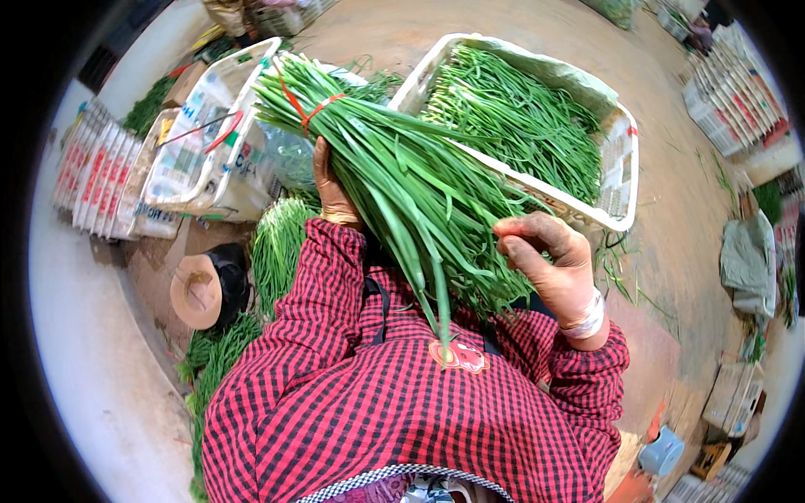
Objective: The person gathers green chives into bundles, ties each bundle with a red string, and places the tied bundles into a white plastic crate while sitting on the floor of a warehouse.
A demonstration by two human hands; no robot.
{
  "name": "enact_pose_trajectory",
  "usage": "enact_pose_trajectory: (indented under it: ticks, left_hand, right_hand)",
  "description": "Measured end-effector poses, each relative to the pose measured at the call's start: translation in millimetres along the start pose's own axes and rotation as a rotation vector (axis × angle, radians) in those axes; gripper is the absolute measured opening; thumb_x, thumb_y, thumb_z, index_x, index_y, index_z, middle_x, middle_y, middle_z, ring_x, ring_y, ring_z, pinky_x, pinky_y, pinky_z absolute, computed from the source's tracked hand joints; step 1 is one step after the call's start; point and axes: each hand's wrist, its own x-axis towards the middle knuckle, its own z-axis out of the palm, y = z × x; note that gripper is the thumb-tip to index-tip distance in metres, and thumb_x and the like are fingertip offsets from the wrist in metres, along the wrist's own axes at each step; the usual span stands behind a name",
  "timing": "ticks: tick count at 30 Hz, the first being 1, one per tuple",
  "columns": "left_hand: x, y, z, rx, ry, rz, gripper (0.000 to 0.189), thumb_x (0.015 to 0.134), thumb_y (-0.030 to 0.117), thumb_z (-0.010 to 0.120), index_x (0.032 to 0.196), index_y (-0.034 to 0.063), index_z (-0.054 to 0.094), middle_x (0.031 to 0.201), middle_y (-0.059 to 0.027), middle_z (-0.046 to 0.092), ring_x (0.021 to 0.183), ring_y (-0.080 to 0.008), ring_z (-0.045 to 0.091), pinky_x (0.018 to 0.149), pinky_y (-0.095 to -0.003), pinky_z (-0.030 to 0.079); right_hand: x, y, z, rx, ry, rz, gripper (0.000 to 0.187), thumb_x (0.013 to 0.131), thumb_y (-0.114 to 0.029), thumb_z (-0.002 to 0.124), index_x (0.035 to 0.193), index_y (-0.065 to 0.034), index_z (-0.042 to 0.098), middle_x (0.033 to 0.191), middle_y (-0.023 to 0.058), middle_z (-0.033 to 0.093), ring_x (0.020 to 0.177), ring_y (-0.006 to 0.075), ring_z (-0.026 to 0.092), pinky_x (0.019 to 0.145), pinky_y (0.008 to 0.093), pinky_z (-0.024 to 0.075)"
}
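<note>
A large bunch of green garlic chives, bound near its pale cut ends by a red tie, lies slantwise across my lap. My left hand holds it from beneath, just below the tie; most of those fingers are hidden behind the stalks. At the leafy end is my right hand, thumb and forefinger close together by the leaf tips; whether a leaf is pinched between them I cannot tell. Beyond the bunch, a white plastic crate lined with a pale green sheet holds more chives.
At the left stand a white crate, stacked crates and a wide-brimmed hat. Loose chives lie beside my left arm. More crates and a blue stool-like object are at the right.
</note>
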Motion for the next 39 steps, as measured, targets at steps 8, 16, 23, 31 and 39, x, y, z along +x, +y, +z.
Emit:
enact_pose_trajectory:
  ticks: [8,16,23,31,39]
  left_hand:
    - [-26.4,17.6,11.8,-0.021,-0.015,0.037,0.059,0.09,0.056,0.063,0.128,0.011,0.061,0.117,-0.0078,0.068,0.102,-0.0249,0.067,0.091,-0.0426,0.056]
    - [-30.9,34.5,-0.4,0.068,0.015,0.111,0.056,0.089,0.054,0.065,0.126,0.0114,0.061,0.113,-0.0063,0.069,0.098,-0.0229,0.068,0.087,-0.0404,0.058]
    - [-30.0,31.8,-12.5,0.043,-0.017,0.151,0.049,0.091,0.05,0.065,0.122,0.0119,0.063,0.111,-0.0058,0.069,0.096,-0.0217,0.068,0.086,-0.0394,0.058]
    - [-34.5,29.9,14.7,0.041,0.031,0.075,0.051,0.088,0.047,0.07,0.12,0.0082,0.064,0.108,-0.0078,0.071,0.092,-0.0229,0.07,0.083,-0.0383,0.059]
    - [-18.8,35.6,0.6,-0.1,0.084,-0.013,0.039,0.087,0.03,0.074,0.118,0.0069,0.067,0.107,-0.0068,0.072,0.094,-0.0232,0.07,0.086,-0.0396,0.058]
  right_hand:
    - [25.8,-8.0,54.5,-0.383,-0.261,-0.164,0.022,0.084,-0.026,0.075,0.085,-0.0071,0.064,0.071,0.0091,0.064,0.062,0.0258,0.065,0.056,0.0361,0.0487]
    - [32.6,1.7,60.8,0.263,-0.344,0.281,0.021,0.1,-0.021,0.058,0.095,-0.0018,0.063,0.069,-0.0013,0.06,0.064,0.0074,0.058,0.056,0.0243,0.0448]
    - [34.4,-1.4,68.0,0.2,-0.438,0.456,0.024,0.097,-0.026,0.064,0.092,-0.0034,0.067,0.062,-0.0007,0.059,0.048,0.0066,0.052,0.043,0.022,0.0399]
    - [49.8,20.5,83.9,0.36,-0.251,0.359,0.011,0.094,-0.012,0.067,0.09,-0.0025,0.062,0.07,-0.0001,0.061,0.055,0.0072,0.053,0.051,0.0227,0.0428]
    - [41.8,16.6,10.3,0.063,-0.158,0.398,0.035,0.097,-0.036,0.065,0.077,-0.0062,0.064,0.057,-0.0016,0.056,0.04,0.0062,0.044,0.039,0.0215,0.0329]
